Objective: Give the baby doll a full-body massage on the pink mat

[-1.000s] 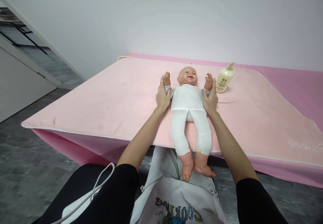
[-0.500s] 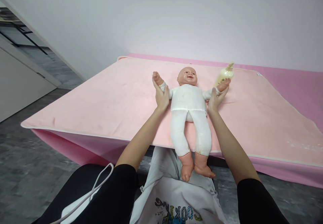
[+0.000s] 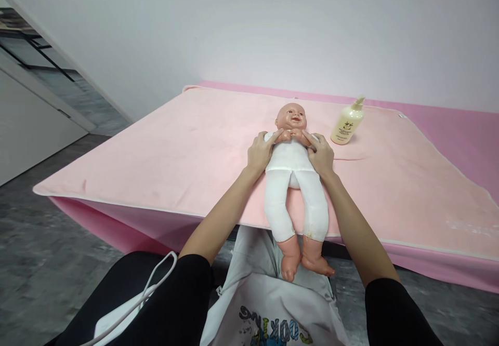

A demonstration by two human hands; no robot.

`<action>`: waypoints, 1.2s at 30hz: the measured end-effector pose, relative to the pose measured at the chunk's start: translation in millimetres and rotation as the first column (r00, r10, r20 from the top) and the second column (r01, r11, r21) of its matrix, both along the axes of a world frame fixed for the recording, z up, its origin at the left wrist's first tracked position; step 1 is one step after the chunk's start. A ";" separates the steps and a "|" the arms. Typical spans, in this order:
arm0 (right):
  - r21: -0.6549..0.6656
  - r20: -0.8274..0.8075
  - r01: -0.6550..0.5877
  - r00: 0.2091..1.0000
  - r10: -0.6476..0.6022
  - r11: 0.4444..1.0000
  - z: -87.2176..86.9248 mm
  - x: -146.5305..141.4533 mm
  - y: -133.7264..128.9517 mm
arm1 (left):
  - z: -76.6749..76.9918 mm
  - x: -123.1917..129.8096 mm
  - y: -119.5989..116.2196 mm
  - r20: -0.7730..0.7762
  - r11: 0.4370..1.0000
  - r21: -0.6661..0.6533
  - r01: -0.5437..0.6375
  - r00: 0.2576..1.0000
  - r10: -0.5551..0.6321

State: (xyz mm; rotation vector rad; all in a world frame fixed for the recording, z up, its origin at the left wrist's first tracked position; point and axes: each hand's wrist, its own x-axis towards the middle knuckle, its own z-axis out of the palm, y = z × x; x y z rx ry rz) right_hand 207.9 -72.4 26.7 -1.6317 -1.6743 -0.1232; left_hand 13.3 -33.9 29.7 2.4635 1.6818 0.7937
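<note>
A baby doll (image 3: 291, 154) in white cloth lies face up on a pink mat (image 3: 163, 143), its bare feet past the front edge. My left hand (image 3: 262, 151) grips the doll's arm at the left of the picture, and my right hand (image 3: 320, 154) grips the other. Both doll arms are folded in, with the doll's hands together on its chest just below the chin. A pale yellow pump bottle (image 3: 345, 125) stands on the mat to the right of the doll's head.
The mat lies over a pink-covered table (image 3: 440, 128) against a pale wall (image 3: 312, 29). My knees and a printed apron (image 3: 273, 304) are under the front edge. A white cable (image 3: 156, 283) with a white device lies over my lap at the left.
Both my hands have moved inward, bringing the doll's arms from spread out at its sides to folded over the chest. The bottle is now uncovered.
</note>
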 end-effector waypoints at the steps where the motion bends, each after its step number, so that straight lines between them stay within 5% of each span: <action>1: -0.003 0.001 0.000 1.000 0.000 1.000 0.0 -0.4 0.0 | 1.1 0.2 -1.1 -0.007 1.000 0.000 0.007 1.000 -0.007; 36: -0.004 -0.112 0.009 0.994 -0.009 1.000 -2.4 -1.7 1.2 | -1.4 -1.9 2.0 0.121 1.000 0.018 -0.021 0.992 0.019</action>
